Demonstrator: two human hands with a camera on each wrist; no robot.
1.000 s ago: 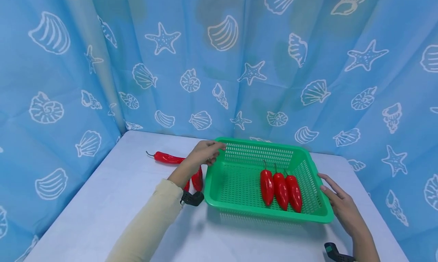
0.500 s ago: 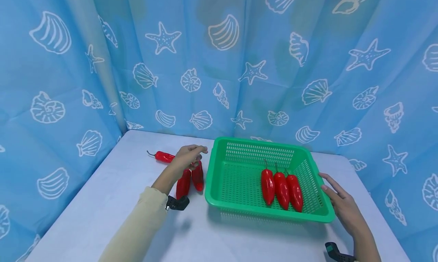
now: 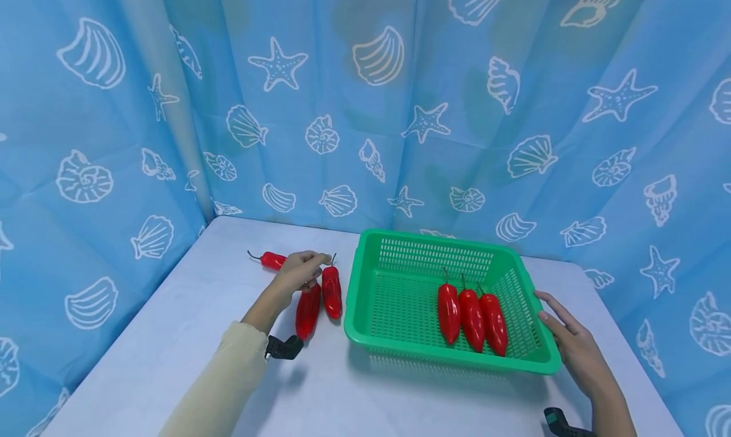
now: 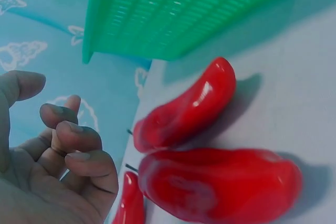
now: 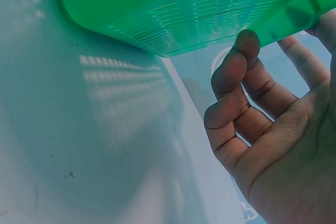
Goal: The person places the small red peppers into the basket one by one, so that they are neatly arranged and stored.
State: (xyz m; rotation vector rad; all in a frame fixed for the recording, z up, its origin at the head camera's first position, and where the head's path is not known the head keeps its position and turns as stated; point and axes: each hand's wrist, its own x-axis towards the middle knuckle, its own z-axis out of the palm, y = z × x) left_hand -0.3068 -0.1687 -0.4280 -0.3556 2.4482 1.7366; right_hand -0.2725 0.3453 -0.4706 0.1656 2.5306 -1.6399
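My left hand (image 3: pixel 297 273) hovers at the left by three loose red chili peppers, its fingers loosely bent and nothing between them. One pepper (image 3: pixel 331 292) lies right of the fingertips, another (image 3: pixel 308 311) beneath the hand, and a third (image 3: pixel 271 260) behind it, partly hidden. In the left wrist view, the two nearest peppers (image 4: pixel 186 111) stay apart from the fingers. My right hand (image 3: pixel 573 342) holds the right rim of a green plastic basket (image 3: pixel 445 351), thumb and fingers at the edge. Inside the basket, three red peppers (image 3: pixel 471 319) lie side by side toward the right.
A white-covered table (image 3: pixel 171 335) carries everything. Blue curtain with shell prints (image 3: pixel 365 107) hangs behind its far edge and along the left side. The basket's raised walls stand between the loose peppers and the right hand.
My left hand has moved from the basket's left rim leftward to the loose peppers, uncovering the one nearest the basket. The right hand stays at the rim.
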